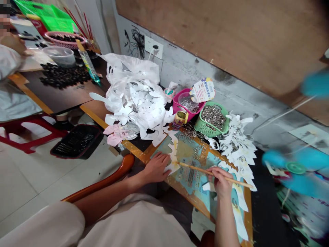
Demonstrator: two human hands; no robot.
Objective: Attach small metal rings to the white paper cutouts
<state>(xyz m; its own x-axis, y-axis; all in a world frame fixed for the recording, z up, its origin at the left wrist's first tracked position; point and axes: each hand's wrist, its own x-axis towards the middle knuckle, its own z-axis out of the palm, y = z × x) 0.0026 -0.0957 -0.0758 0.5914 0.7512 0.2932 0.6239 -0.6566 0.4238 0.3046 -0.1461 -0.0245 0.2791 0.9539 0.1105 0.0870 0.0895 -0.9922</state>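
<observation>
White paper cutout (173,154) between both hands (156,167) (221,181)

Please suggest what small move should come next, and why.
I'd probably ease the wooden stick in the right hand along the white paper cutout, since the left hand is pressing that cutout flat and its tip sits at the edge.

The tabletop (64,103) is brown with a yellow edge. On the left lies a big heap of black beads (64,76). In the middle, white paper shapes (141,106) sit on a white plastic bag (131,65). To the right is a green basket (212,120) of metal rings. Near you lies a flat printed board (191,171).
</observation>
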